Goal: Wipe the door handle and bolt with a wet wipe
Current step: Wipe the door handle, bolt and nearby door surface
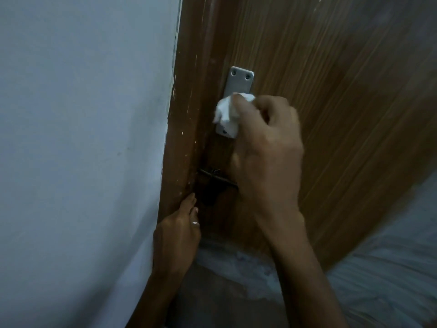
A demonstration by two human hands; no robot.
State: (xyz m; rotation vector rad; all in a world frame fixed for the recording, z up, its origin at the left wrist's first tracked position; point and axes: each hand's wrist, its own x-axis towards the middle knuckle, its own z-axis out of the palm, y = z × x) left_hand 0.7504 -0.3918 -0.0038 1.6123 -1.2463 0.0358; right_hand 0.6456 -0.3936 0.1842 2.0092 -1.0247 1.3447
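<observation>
A grey metal door handle with two screws at its top is fixed upright on the brown wooden door. My right hand grips a crumpled white wet wipe and presses it against the handle's middle, hiding that part. Below, a dark metal bolt runs across from the door into the frame; its right end is hidden behind my right hand. My left hand, with a ring on one finger, rests with straight fingers on the door frame just under the bolt.
A pale blue-white wall fills the left side, meeting the scuffed brown door frame. A grey mottled floor shows below the door, and light striped flooring lies at the lower right.
</observation>
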